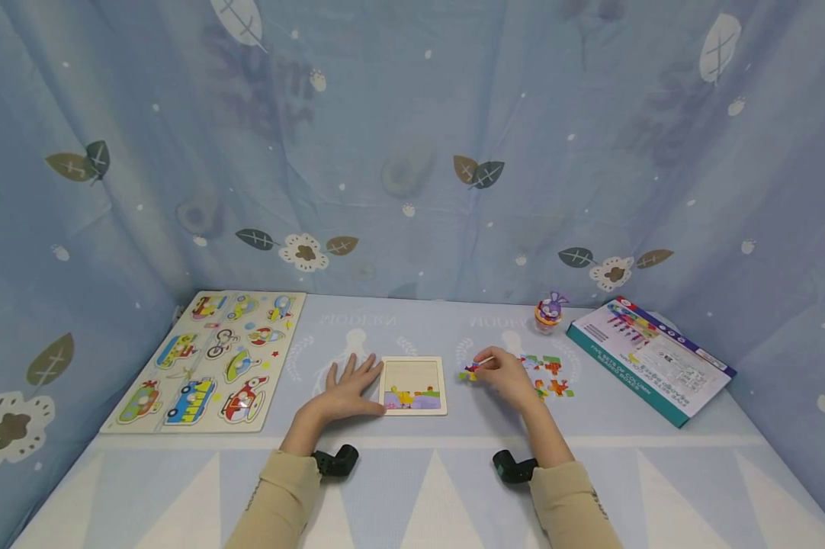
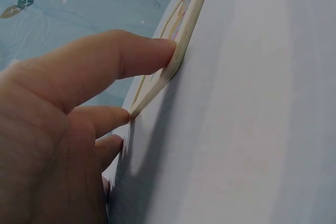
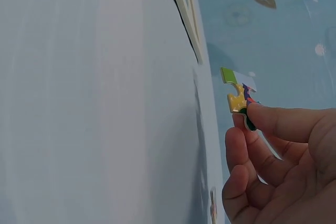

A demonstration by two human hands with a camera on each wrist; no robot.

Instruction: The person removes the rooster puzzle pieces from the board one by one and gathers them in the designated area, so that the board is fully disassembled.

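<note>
A small wooden puzzle tray (image 1: pixel 412 375) lies in the middle of the table, with coloured pieces (image 1: pixel 412 399) filling its lower part. My left hand (image 1: pixel 347 393) spreads its fingers beside the tray; in the left wrist view the thumb (image 2: pixel 149 55) touches the tray's edge and a fingertip meets its corner. To the right of the tray, my right hand (image 1: pixel 510 377) pinches a jigsaw piece (image 3: pixel 237 95) between thumb and fingers. That piece is green, yellow, blue and white. Several loose jigsaw pieces (image 1: pixel 553 367) lie just beyond the right hand, partly hidden by it.
A large wooden vehicle peg puzzle (image 1: pixel 203 366) lies at the left. At the right rests a flat toy box (image 1: pixel 653 358), with a small cup topped by a purple rabbit figure (image 1: pixel 550 313) next to it. A patterned blue curtain (image 1: pixel 412 152) hangs behind the table.
</note>
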